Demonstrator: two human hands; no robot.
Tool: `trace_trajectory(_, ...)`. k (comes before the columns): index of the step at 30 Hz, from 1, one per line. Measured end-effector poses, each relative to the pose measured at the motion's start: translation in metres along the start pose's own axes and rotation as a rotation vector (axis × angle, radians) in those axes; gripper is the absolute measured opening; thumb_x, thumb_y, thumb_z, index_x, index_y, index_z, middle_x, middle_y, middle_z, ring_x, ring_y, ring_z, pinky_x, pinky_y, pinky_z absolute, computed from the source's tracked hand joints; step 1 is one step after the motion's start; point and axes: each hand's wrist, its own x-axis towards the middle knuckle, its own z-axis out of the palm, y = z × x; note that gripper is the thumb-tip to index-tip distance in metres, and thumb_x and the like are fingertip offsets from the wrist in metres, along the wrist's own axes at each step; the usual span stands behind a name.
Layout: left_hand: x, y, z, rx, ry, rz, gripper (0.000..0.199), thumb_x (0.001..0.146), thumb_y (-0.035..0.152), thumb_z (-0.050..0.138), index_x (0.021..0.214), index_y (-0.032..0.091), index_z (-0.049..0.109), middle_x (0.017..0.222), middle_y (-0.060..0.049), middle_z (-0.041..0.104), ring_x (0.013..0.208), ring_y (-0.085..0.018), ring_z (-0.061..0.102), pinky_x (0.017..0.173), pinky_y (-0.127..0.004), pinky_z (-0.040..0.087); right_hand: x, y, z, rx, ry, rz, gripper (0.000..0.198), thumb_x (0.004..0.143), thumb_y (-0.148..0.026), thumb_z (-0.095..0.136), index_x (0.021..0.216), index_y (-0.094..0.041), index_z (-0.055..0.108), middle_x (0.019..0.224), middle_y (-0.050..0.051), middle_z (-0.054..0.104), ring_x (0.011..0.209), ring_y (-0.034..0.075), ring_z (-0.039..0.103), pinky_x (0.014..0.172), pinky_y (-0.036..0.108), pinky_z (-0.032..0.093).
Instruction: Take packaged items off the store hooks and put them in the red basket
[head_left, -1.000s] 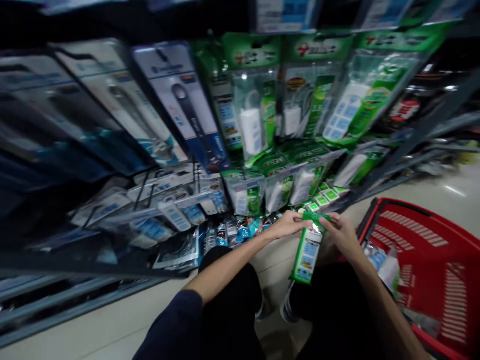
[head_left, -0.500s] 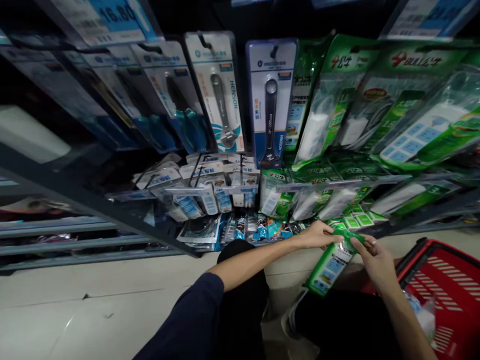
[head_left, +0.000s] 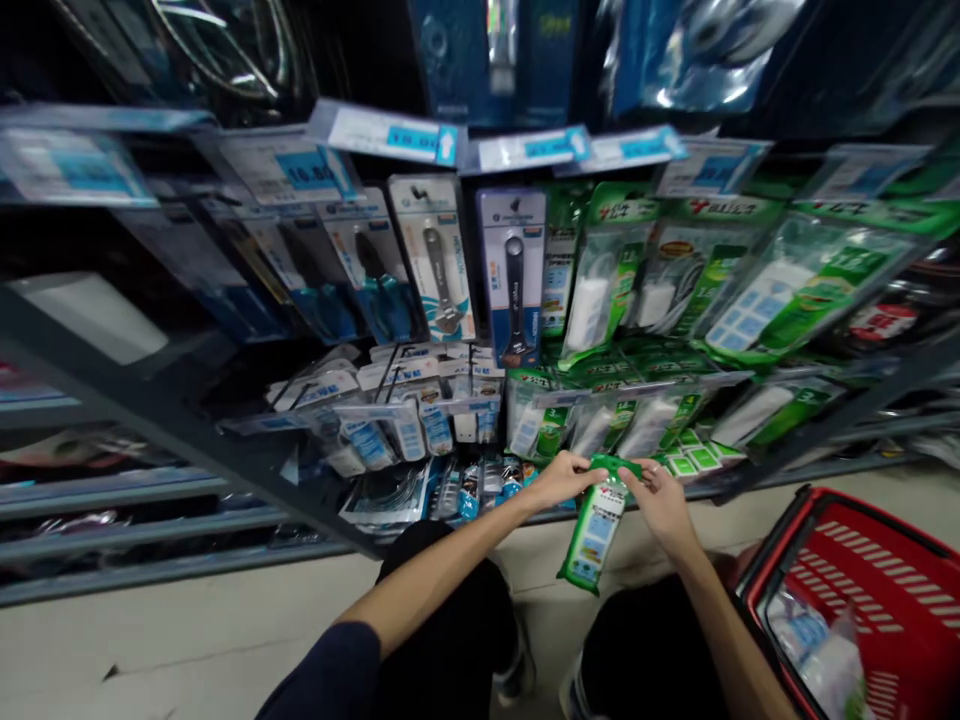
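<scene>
A green and white power strip package [head_left: 598, 525] hangs slanting between my hands, its printed side facing me. My left hand [head_left: 564, 478] pinches its top left corner. At the top right corner, my right hand [head_left: 660, 495] grips it with thumb and fingers; a ring shows on one finger. Just beyond my hands, similar green packages [head_left: 651, 425] hang in a low row on the shelf rack. Small green and white packs [head_left: 694, 458] lie on the bottom shelf behind my right hand.
Carded adjustable wrenches [head_left: 514, 290] and pliers [head_left: 379, 275] hang on hooks ahead, under price tags [head_left: 397, 137]. A red shopping basket [head_left: 900, 590] holding plastic-wrapped goods stands on the floor at my right. A grey shelf upright [head_left: 187, 420] slants at the left.
The view has tilted up and shifted, bringing price tags and a higher shelf into sight. Both hands still hold the package, which now appears further left and more upright.
</scene>
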Motion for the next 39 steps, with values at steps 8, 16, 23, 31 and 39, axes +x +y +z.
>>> trace_trajectory(8,-0.011,0.026,0.011,-0.109,0.014,0.023,0.063,0.072,0.070,0.070,0.074,0.007,0.071,0.061,0.001,0.054,0.057,-0.010,0.042,0.055,-0.023,0.033,-0.013,-0.019,-0.003,0.140,0.005,-0.008,0.054,0.063,-0.061,0.087,0.090,-0.017,0.068,0.085,0.007,0.073,0.081,0.023,0.069,0.076,0.035,0.058)
trace_trajectory(16,-0.028,0.104,0.023,0.315,0.210,0.370,0.053,0.093,0.048,0.059,0.053,0.014,0.049,0.054,0.005,0.035,0.057,-0.008,0.031,0.056,-0.025,0.024,-0.020,-0.080,-0.013,0.255,0.174,-0.122,0.041,0.073,-0.050,0.085,0.093,-0.018,0.068,0.084,0.003,0.071,0.079,0.018,0.066,0.071,0.026,0.054)
trace_trajectory(23,-0.008,0.210,-0.015,-0.020,0.718,0.644,0.028,0.088,0.043,0.069,0.097,0.016,0.064,0.087,-0.002,0.069,0.073,-0.013,0.062,0.065,-0.021,0.046,0.059,-0.220,0.060,0.321,0.085,-0.539,0.027,0.084,-0.041,0.076,0.091,-0.016,0.069,0.081,0.002,0.069,0.075,0.015,0.062,0.070,0.025,0.050)
trace_trajectory(31,0.023,0.268,-0.067,-0.014,0.977,0.803,0.032,0.087,0.044,0.070,0.096,0.014,0.062,0.079,-0.005,0.071,0.068,-0.014,0.066,0.060,-0.022,0.049,0.121,-0.282,0.121,0.519,-0.008,-0.597,0.029,0.082,-0.043,0.075,0.090,-0.016,0.067,0.081,0.004,0.070,0.080,0.019,0.066,0.071,0.028,0.052)
trace_trajectory(39,0.018,0.270,-0.073,0.304,1.030,0.831,0.035,0.092,0.039,0.065,0.120,0.018,0.061,0.116,-0.012,0.072,0.095,-0.022,0.072,0.081,-0.031,0.057,0.145,-0.289,0.133,0.512,0.080,-0.582,0.035,0.078,-0.047,0.075,0.070,-0.018,0.057,0.068,0.001,0.064,0.061,0.013,0.055,0.055,0.024,0.043)
